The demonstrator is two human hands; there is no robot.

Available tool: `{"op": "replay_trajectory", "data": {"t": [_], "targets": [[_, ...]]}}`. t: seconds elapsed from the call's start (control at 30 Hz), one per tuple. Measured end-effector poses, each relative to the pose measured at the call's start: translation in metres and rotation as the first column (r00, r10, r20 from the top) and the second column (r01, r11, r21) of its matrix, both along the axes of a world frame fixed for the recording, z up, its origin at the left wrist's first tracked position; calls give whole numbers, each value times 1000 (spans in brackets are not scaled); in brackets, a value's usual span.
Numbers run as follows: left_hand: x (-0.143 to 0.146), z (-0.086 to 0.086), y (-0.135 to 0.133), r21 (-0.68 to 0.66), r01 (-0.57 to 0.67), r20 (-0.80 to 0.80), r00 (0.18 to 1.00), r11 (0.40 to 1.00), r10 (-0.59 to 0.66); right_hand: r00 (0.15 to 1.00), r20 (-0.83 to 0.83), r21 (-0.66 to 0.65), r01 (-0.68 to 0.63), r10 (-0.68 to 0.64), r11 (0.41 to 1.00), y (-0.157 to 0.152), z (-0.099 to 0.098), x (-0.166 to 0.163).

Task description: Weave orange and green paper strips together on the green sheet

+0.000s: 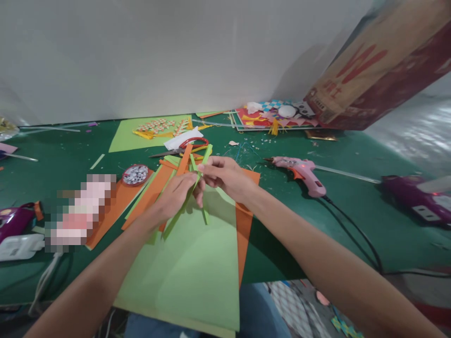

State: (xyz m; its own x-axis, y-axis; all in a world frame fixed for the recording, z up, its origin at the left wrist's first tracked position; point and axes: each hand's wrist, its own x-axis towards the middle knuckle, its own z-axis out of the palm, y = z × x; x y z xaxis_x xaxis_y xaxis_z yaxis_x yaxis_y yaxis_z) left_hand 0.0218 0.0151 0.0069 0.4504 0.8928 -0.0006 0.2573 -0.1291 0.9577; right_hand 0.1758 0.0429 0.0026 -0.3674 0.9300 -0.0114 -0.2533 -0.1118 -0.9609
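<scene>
- Two hands, both bare, meet above the middle of the green bench's (278,258) near edge.
- The left hand (176,193), its fingers nearly closed, pinches narrow light-green paper strips (206,215); at least two show, crossing at the fingertips.
- The right hand (225,176) has its thumb and fingers closed on the same strips; which strip each hand grips cannot be told.
- One large light-green paper sheet (197,272) lies below the hands, jutting past the near edge, with one orange paper sheet (245,234) showing beneath its right side.
- Beyond the hands lies one pair of red-handled metal scissors (176,151).
- One round, red-rimmed case of googly eyes (136,174) sits to the left.
- One pink plastic glue gun (306,173) lies toward the right edge.
- One tall brown-and-red paper bag (373,70) stands near the far right corner.
</scene>
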Motion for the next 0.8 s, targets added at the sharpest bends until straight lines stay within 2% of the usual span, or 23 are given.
{"op": "replay_trajectory", "data": {"t": [0.17,0.33,0.5,0.8], "targets": [[2,3,1,-78,0,72,997,997,6,999,-35,-53,-10,8,999,2,0,1],[1,5,-1,-18,-18,-16,1000,1000,18,998,-46,-70,-46,43,996,2,1,1],[0,6,-2,18,-19,0,1000,1000,19,995,-28,-42,-101,100,994,1,0,1],[0,4,-1,5,-25,-76,997,1000,25,998,1,-16,-66,66,998,0,2,-1]]}}
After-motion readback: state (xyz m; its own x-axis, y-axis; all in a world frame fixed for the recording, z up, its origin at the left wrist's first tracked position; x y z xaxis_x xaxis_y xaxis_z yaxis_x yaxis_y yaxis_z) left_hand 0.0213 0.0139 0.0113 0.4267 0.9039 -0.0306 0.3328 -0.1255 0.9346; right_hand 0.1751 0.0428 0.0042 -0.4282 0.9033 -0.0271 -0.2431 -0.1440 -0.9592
